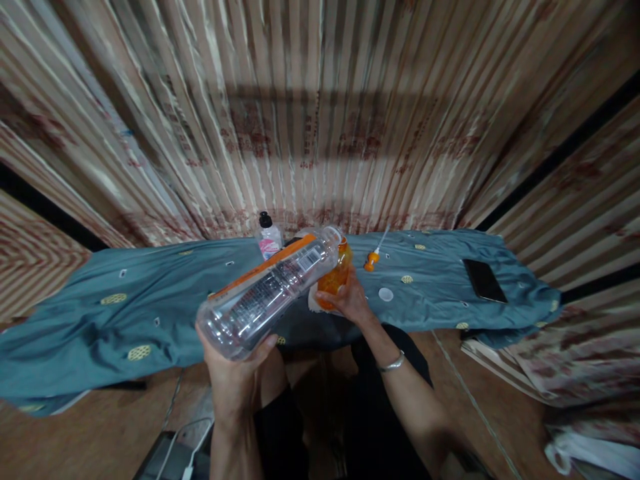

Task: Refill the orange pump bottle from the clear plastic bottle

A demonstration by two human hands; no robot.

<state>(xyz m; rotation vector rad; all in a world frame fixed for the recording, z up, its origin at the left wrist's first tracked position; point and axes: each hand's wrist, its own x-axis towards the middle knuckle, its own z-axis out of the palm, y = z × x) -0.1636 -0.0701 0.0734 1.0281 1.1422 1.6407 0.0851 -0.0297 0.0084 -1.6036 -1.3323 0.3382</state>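
My left hand (235,380) is wrapped round the base of a large clear plastic bottle (273,290) with an orange-edged label. The bottle is tilted, its neck up and to the right, with the mouth at the top of an orange bottle (334,280). Around that smaller orange bottle closes my right hand (350,300), a bracelet on its wrist. Whether liquid runs between the two mouths I cannot make out. An orange pump head (371,260) with a thin tube lies to the right of the orange bottle. Near it rests a round white cap (385,294).
A teal patterned cloth (170,287) covers the narrow table. Behind the large bottle stands a clear bottle with a black cap (269,237). At the right lies a black phone (484,280). Striped curtains (320,120) hang close behind the table.
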